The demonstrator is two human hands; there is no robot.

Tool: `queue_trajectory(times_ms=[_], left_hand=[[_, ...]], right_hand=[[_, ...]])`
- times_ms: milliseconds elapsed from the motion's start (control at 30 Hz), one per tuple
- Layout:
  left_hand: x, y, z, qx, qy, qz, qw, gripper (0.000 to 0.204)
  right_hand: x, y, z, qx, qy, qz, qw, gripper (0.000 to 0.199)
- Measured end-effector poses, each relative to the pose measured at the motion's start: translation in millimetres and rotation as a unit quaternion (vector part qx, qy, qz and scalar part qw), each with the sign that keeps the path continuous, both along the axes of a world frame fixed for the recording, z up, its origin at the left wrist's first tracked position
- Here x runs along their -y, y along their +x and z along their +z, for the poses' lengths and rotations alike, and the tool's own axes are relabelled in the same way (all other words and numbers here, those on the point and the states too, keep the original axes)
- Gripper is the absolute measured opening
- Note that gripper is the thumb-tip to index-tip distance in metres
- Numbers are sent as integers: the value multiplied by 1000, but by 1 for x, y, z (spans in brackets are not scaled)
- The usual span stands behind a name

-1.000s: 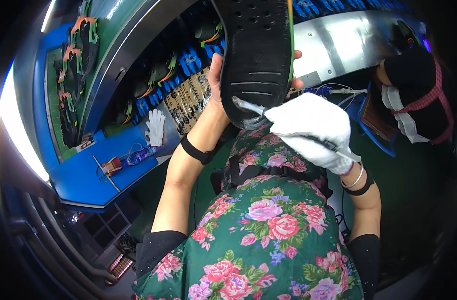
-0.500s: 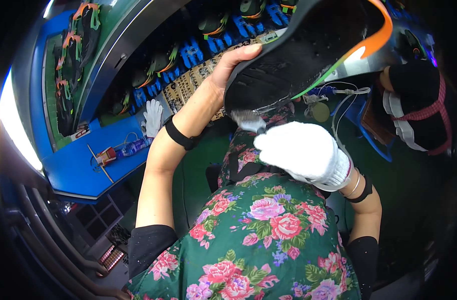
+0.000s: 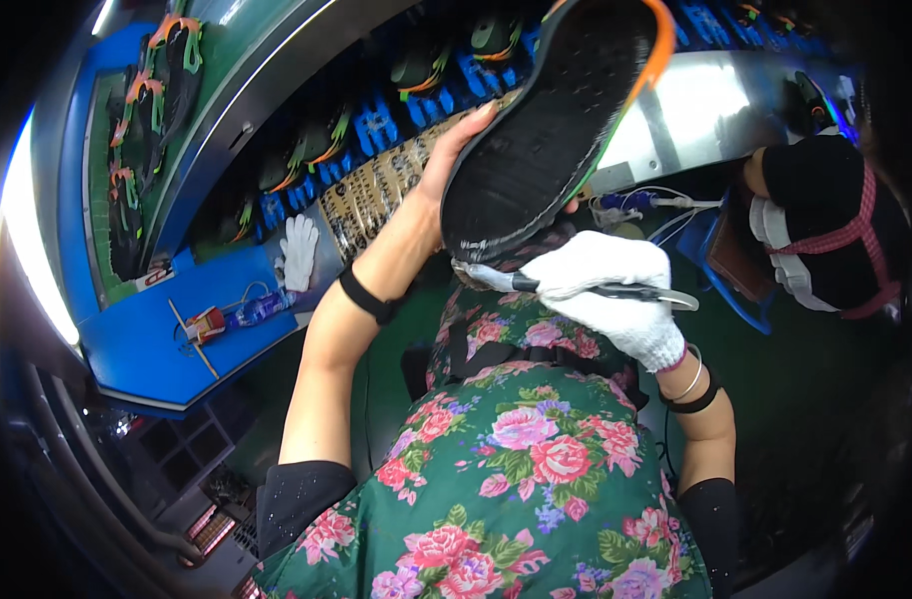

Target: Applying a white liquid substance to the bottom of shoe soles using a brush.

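Steadily, the bare left hand (image 3: 458,160) grips a black sole (image 3: 526,150) with a green-and-orange edge, tilted beyond the floral apron (image 3: 536,454). The gloved right hand (image 3: 606,290) is closed around 1 brush (image 3: 494,279), its tip at the sole's lower end; I cannot tell whether they touch. Leftward, 1 bottle (image 3: 259,307) lies on the blue table (image 3: 126,344).

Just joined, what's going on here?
A person holds a black shoe sole with orange and green edging in the bare left hand. The right hand, in a white glove, grips a brush, its bristles just below the sole's near end; whether they touch is hard to tell. Another white glove lies off to the left, by a blue bench. Another person is at the right.
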State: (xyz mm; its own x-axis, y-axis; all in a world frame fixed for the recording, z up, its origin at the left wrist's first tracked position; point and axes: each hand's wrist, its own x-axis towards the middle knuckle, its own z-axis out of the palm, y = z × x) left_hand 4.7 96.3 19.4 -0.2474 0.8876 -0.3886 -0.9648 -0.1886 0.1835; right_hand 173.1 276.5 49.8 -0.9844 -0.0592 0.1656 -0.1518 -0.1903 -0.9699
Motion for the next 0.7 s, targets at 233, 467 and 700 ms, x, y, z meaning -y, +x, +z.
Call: queue_trajectory(times_ms=[233, 467, 700], left_hand=[[6, 38, -9, 137, 52, 80, 986, 78], [7, 45, -15, 51, 69, 44, 995, 81], [5, 15, -8, 27, 129, 62, 989, 87]], right_hand=[[-54, -41, 17, -160, 274, -160, 935, 20], [-49, -47, 10, -246, 483, -176, 822, 27], [4, -19, -1, -145, 122, -20, 982, 24]])
